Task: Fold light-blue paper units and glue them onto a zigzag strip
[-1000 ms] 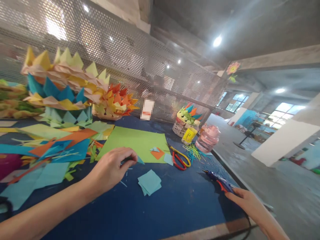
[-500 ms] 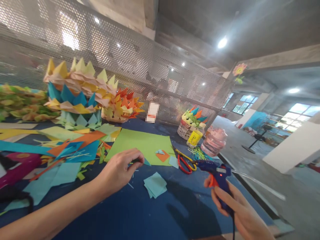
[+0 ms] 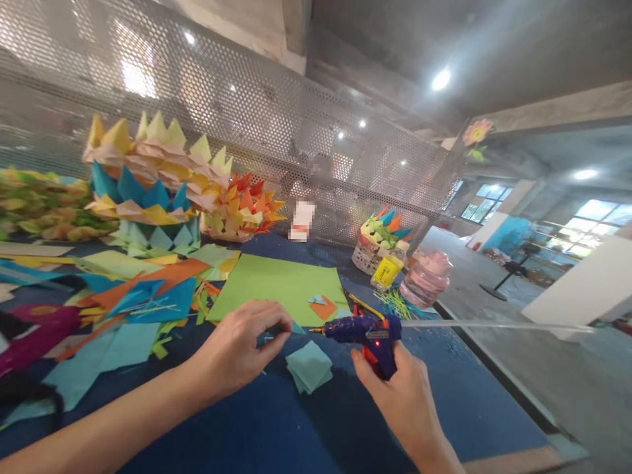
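Between the thumb and fingertips of my left hand (image 3: 249,342) is a small folded piece of blue paper (image 3: 297,327), mostly covered by the fingers. My right hand (image 3: 402,395) is wrapped round the handle of a dark blue glue gun (image 3: 353,328). Its red light is lit, and a long clear glue stick (image 3: 494,324) sticks out of the back. The nozzle points left, close to the folded paper. Below it lies a small stack of light blue paper squares (image 3: 309,366) on the dark blue table (image 3: 257,428).
A green sheet (image 3: 276,280) bears an orange scrap (image 3: 323,307). Scissors (image 3: 366,306) lie partly behind the glue gun. Paper strips (image 3: 128,299) and folded-paper crowns (image 3: 158,168) fill the left. A yellow-labelled bottle (image 3: 386,271) and pink bottle (image 3: 425,280) stand near the right edge.
My right hand has brought the glue gun leftward, its nozzle now beside the folded paper. The glue stick has swung level. My left hand has shifted slightly, still pinching the paper.
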The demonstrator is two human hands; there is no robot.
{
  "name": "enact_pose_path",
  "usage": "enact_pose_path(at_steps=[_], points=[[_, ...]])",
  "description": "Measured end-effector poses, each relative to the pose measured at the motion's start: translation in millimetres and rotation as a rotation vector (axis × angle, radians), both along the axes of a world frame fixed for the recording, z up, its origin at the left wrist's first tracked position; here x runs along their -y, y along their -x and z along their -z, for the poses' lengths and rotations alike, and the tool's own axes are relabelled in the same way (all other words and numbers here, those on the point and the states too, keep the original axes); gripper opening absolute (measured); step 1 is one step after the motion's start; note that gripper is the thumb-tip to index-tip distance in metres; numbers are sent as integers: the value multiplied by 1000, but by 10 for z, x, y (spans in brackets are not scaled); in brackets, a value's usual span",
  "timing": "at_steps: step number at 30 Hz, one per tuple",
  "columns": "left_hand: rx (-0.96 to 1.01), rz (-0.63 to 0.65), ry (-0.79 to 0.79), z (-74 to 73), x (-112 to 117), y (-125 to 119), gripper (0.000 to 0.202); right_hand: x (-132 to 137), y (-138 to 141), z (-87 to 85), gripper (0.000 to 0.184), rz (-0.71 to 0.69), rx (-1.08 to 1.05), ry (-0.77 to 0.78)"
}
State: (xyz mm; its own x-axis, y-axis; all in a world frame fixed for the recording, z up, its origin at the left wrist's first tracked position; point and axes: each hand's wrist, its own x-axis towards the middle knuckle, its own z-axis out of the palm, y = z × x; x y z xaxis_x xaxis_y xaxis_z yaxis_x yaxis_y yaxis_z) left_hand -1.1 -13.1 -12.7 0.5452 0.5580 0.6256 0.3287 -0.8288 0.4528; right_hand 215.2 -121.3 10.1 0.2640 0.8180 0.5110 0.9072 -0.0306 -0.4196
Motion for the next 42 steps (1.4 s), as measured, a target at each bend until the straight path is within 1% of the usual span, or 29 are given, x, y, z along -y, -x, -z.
enact_pose_path(at_steps=[2, 5, 8, 13, 26, 33, 42], points=[[-6, 15, -14, -12, 19, -2, 13, -25, 16, 27, 23, 21, 67, -25], [-4, 44, -60, -16, 36, -3, 14, -45, 37, 53, 22, 15, 133, -57], [9, 67, -117, -7, 39, 2, 13, -52, 54, 76, 20, -1, 165, -63], [2, 98, -188, -10, 44, 9, 12, -53, 69, 112, 20, 15, 224, -75], [-5, 85, -197, -12, 43, 9, 12, -48, 55, 164, 19, -5, 252, -69], [-7, 61, -190, -25, 44, 4, 15, -32, 47, 153, 18, -17, 238, -45], [4, 69, -183, -7, 38, 11, 11, -22, 21, 160, 20, -20, 299, -55]])
